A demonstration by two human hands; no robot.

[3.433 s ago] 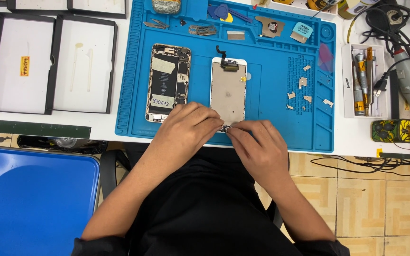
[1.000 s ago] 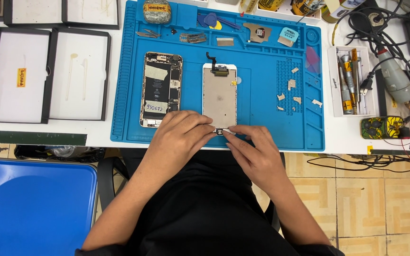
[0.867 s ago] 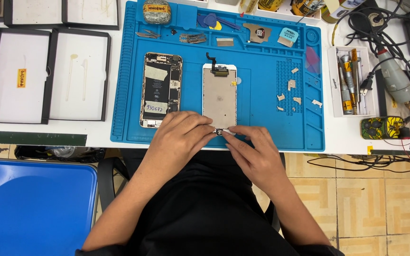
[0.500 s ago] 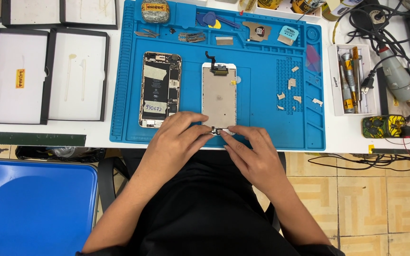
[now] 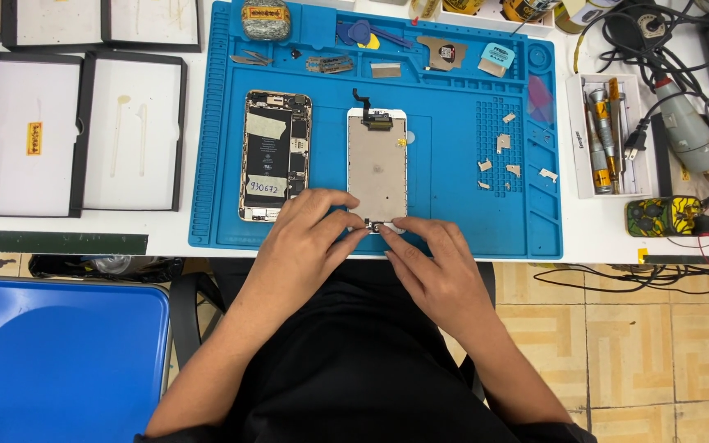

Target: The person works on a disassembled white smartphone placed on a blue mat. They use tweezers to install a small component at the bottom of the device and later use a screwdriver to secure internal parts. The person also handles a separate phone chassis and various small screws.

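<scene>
A detached phone screen panel (image 5: 377, 164) lies face down on the blue work mat (image 5: 461, 205), with a small flex cable at its top end. Left of it lies the opened phone body (image 5: 275, 156), its insides showing. My left hand (image 5: 305, 242) and my right hand (image 5: 436, 267) meet at the panel's near end, fingertips pinching a small part (image 5: 377, 225) there. The part itself is mostly hidden by my fingers.
Small metal brackets (image 5: 506, 156) lie scattered on the mat's right side. Picks and tools (image 5: 363, 34) sit along the mat's far edge. A white tray with screwdrivers (image 5: 605, 135) and tangled cables (image 5: 683, 74) are at right. Black-framed white trays (image 5: 88, 131) sit left. A blue stool (image 5: 59, 361) stands below.
The view shifted slightly. Both hands stay at the near end of the screen panel, with only small finger movements.
</scene>
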